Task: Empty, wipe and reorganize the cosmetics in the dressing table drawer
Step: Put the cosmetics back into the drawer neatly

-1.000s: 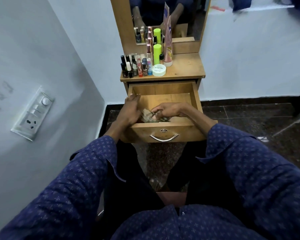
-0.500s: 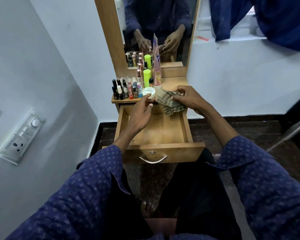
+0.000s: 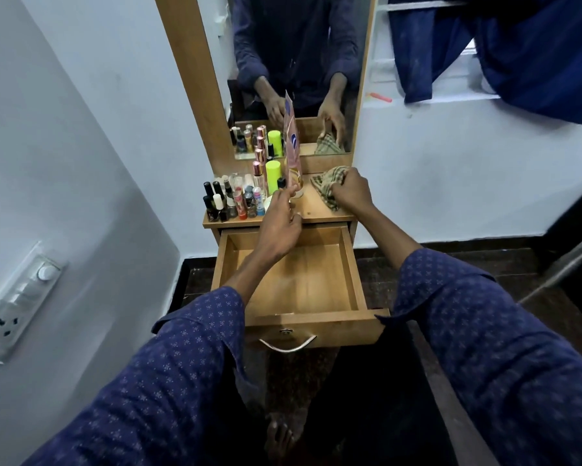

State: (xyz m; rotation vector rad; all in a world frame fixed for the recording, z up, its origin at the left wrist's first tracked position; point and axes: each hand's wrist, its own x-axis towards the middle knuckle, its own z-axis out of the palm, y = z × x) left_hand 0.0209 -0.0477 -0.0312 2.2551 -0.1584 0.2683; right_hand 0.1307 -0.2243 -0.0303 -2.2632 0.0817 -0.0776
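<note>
Cloth (image 3: 326, 188) now out of the drawer (image 3: 348, 267), up on the tabletop (image 3: 316, 210), right hand (image 3: 351, 193) bunched around it. Left hand (image 3: 279, 220) loose, fingers apart, reaching at the pink tube (image 3: 291, 156). Cosmetics (image 3: 235, 200) lined left on top. Drawer bare, likely wiped; restocking next.

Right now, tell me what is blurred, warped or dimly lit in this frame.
Head view: the wide-angle lens bows the wall and the mirror frame; the switch plate and the sleeves at the edges smear with blur. The lighting is dim and bluish, and the floor under the open drawer is nearly black. The left hand, the right hand and the checked cloth are soft but readable.
</note>
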